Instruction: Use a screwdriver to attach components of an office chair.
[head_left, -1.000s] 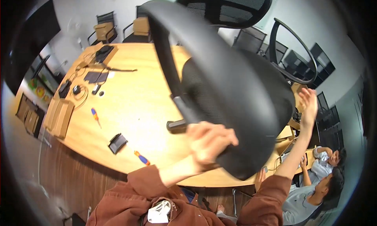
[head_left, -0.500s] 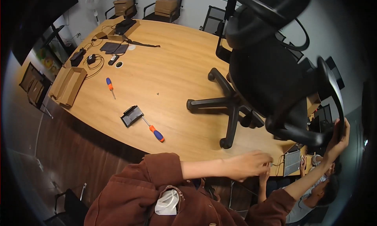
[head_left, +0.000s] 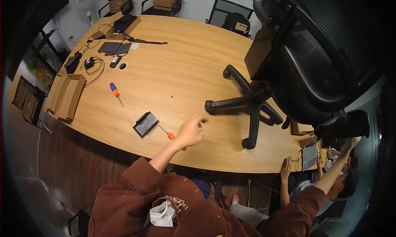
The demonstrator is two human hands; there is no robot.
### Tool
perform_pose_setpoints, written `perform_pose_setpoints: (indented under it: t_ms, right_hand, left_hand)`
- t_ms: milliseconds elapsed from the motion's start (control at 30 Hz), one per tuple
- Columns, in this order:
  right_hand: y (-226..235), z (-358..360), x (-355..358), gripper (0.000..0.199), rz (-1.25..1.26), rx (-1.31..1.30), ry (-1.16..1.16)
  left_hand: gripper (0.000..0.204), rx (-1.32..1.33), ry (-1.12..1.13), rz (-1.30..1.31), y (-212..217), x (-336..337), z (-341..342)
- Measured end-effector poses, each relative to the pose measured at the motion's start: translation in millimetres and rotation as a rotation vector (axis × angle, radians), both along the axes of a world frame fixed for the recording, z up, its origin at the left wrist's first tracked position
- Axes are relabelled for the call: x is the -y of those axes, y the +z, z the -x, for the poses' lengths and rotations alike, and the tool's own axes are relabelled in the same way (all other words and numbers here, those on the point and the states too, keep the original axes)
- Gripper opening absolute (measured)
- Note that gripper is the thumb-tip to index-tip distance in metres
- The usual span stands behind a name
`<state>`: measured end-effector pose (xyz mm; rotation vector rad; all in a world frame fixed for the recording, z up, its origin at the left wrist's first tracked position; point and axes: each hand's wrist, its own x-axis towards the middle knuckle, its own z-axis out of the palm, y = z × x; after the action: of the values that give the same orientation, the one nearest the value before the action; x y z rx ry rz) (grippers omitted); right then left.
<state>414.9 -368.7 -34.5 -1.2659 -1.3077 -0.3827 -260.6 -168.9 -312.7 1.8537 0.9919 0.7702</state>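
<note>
A black swivel office chair (head_left: pixel 288 82) stands on the wooden table, resting on its star-shaped caster base (head_left: pixel 252 100). My right hand (head_left: pixel 351 143) grips the chair's near armrest (head_left: pixel 345 125), its fingers partly hidden behind it. My left hand (head_left: pixel 192 132) hovers over the table left of the base, fingers loosely bent and apart, somewhat blurred, with nothing visible in them. Beside that hand lies a screwdriver, its orange collar (head_left: pixel 170 135) showing and its handle covered by my hand. The shaft reaches a small black tray-like part (head_left: pixel 146 124).
Another blue-and-orange screwdriver (head_left: pixel 116 93) and a tiny piece (head_left: pixel 172 96) lie on the table (head_left: pixel 185 55). An open cardboard box (head_left: pixel 68 97), cables (head_left: pixel 97 70) and dark cloth (head_left: pixel 113 48) occupy its left side. People sit at a laptop (head_left: pixel 309 156) on the right.
The chair has swivelled, bringing its mesh backrest to the right. My right hand has stayed at an armrest while my left hand moved left and farther over the table.
</note>
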Motion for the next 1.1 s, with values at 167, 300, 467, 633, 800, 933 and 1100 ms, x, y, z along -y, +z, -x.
perform_pose_setpoints:
  t_ms: [167, 300, 467, 633, 800, 933, 1100]
  right_hand:
    - [-92, 164, -1, 0.018, -0.313, -0.322, -0.594]
    - [-154, 304, -37, 0.02, -0.07, -0.379, -0.433]
    - [-140, 404, -107, 0.044, 0.294, -0.095, -0.124]
    - [-144, 421, -161, 0.037, 0.42, 0.106, -0.127]
    - [-193, 399, -158, 0.017, 0.29, 0.2, -0.163]
    - [-213, 376, -154, 0.012, 0.155, 0.131, -0.211]
    - [-225, 355, -158, 0.017, -0.015, 0.248, -0.202]
  left_hand:
    - [0.041, -0.021, 0.29, 0.105, -53, -51, 55]
    - [0.047, -0.201, 0.429, -0.003, -91, -98, 72]
    - [0.062, -0.404, 0.496, -0.006, -108, -147, 60]
    - [0.051, -0.487, 0.393, -0.133, -149, -182, 49]
    - [0.015, -0.399, 0.247, -0.433, -200, -191, 64]
    - [0.005, -0.262, 0.178, -0.523, -208, -196, 74]
    - [0.006, -0.159, 0.169, -0.529, -203, -196, 79]
